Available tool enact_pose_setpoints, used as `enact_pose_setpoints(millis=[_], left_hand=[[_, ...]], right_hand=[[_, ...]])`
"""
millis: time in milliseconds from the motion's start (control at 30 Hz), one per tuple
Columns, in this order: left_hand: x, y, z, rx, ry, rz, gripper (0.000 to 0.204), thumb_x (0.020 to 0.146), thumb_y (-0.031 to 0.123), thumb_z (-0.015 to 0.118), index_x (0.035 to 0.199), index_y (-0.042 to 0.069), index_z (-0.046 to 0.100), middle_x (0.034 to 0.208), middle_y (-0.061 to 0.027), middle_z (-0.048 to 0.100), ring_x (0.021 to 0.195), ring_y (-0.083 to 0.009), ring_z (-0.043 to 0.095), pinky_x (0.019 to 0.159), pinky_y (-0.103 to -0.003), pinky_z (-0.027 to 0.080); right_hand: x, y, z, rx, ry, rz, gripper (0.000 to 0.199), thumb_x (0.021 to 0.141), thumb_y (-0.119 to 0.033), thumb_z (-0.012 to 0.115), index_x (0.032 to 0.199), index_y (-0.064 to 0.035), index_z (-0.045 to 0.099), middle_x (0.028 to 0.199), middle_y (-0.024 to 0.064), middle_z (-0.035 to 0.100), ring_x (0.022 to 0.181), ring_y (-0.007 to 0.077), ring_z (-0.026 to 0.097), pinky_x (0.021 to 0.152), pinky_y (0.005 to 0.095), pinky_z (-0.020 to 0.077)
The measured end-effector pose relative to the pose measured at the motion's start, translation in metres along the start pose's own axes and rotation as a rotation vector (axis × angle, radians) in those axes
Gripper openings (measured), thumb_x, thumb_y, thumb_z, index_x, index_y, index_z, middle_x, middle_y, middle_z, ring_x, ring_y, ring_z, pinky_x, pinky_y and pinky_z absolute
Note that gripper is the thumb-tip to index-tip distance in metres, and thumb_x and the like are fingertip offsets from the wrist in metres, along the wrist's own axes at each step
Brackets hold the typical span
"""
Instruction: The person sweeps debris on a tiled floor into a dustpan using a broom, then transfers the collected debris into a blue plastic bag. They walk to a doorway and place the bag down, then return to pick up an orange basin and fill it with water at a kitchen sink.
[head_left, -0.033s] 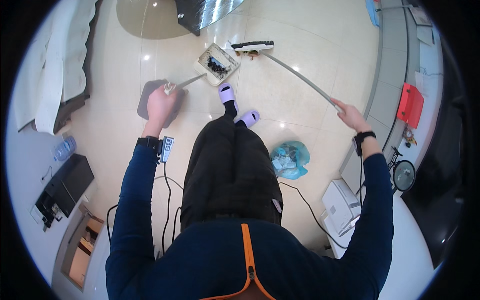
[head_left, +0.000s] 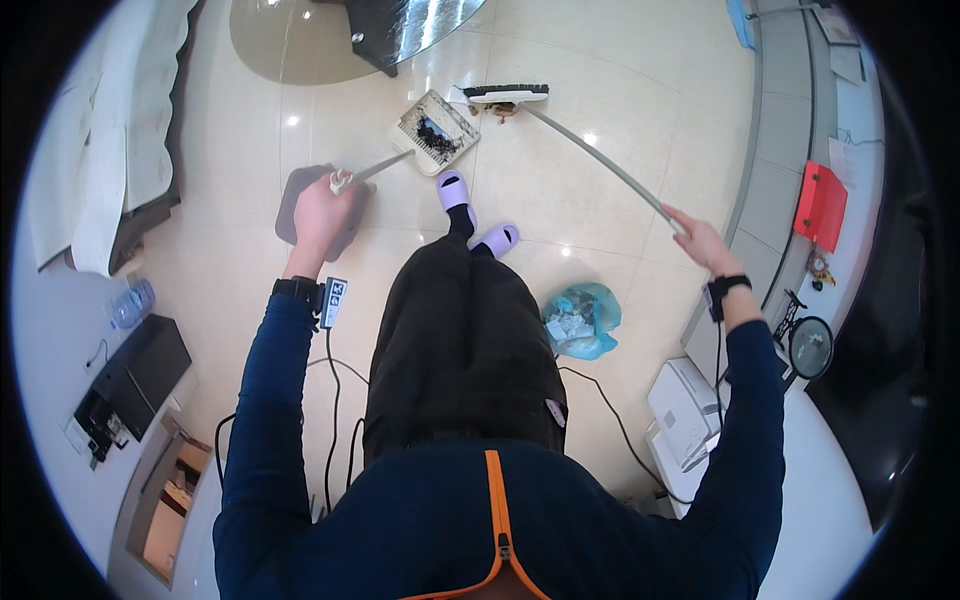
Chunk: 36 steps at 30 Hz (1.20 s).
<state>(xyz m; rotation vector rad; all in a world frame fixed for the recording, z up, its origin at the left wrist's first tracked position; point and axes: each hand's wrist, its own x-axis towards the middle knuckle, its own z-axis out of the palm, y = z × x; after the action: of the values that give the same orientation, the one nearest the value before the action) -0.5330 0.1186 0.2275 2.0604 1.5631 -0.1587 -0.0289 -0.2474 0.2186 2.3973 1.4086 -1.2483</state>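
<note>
My left hand point(head_left: 322, 210) grips the end of a long handle that leads to a white dustpan point(head_left: 435, 130) on the tiled floor. Dark dirt lies in the pan. My right hand point(head_left: 700, 240) holds the upper end of a grey broom handle point(head_left: 600, 165). The broom's black-bristled head point(head_left: 505, 93) rests on the floor just right of the dustpan, with a small brown scrap point(head_left: 505, 112) beside it. My feet in lilac slippers point(head_left: 455, 190) stand just behind the pan.
A grey mat point(head_left: 295, 215) lies under my left hand. A blue rubbish bag point(head_left: 582, 320) sits by my right leg and a white machine point(head_left: 685, 410) stands further right. Cables point(head_left: 335, 400) trail on the floor. A glass table point(head_left: 330, 40) is ahead and a red box point(head_left: 820, 205) at the right.
</note>
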Motion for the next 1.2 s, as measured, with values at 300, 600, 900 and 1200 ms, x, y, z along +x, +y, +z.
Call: enact_pose_setpoints(millis=[300,600,900,1200], left_hand=[[0.036,0.050,0.011,0.066,-0.063,0.114,0.029,0.084,0.031,0.060,0.100,0.008,0.069,0.086,-0.0184,0.068,0.086,-0.0376,0.065,0.075,-0.046,0.052],[0.049,0.073,0.018,0.177,-0.031,0.156,0.028,0.082,0.029,0.061,0.097,0.007,0.069,0.086,-0.0207,0.068,0.083,-0.0387,0.065,0.075,-0.046,0.053],[0.053,0.050,0.027,0.180,0.021,0.180,0.033,0.081,0.032,0.062,0.102,0.007,0.070,0.088,-0.0212,0.068,0.086,-0.0387,0.066,0.077,-0.047,0.052],[0.072,0.024,0.030,0.152,-0.106,0.296,0.036,0.084,0.033,0.066,0.108,0.007,0.071,0.105,-0.0145,0.070,0.100,-0.0304,0.067,0.084,-0.038,0.051]], right_hand=[[-0.061,-0.075,0.096,0.794,-0.038,0.491,0.059,0.097,-0.017,0.052,0.150,-0.0314,0.031,0.056,-0.0026,0.039,0.042,0.0090,0.038,0.039,0.0268,0.0359],[-0.052,-0.171,0.149,0.863,-0.278,0.211,0.058,0.096,-0.023,0.050,0.151,-0.0238,0.030,0.064,0.0081,0.055,0.046,0.0167,0.053,0.046,0.0331,0.0462],[-0.141,-0.161,0.120,0.903,-0.213,0.262,0.056,0.096,-0.020,0.052,0.149,-0.0215,0.035,0.074,0.0133,0.061,0.058,0.0222,0.060,0.054,0.0344,0.0480],[-0.023,-0.121,0.142,0.794,0.281,0.265,0.054,0.092,-0.020,0.048,0.143,-0.0090,0.038,0.077,0.0229,0.066,0.068,0.0340,0.065,0.063,0.0440,0.0519]])
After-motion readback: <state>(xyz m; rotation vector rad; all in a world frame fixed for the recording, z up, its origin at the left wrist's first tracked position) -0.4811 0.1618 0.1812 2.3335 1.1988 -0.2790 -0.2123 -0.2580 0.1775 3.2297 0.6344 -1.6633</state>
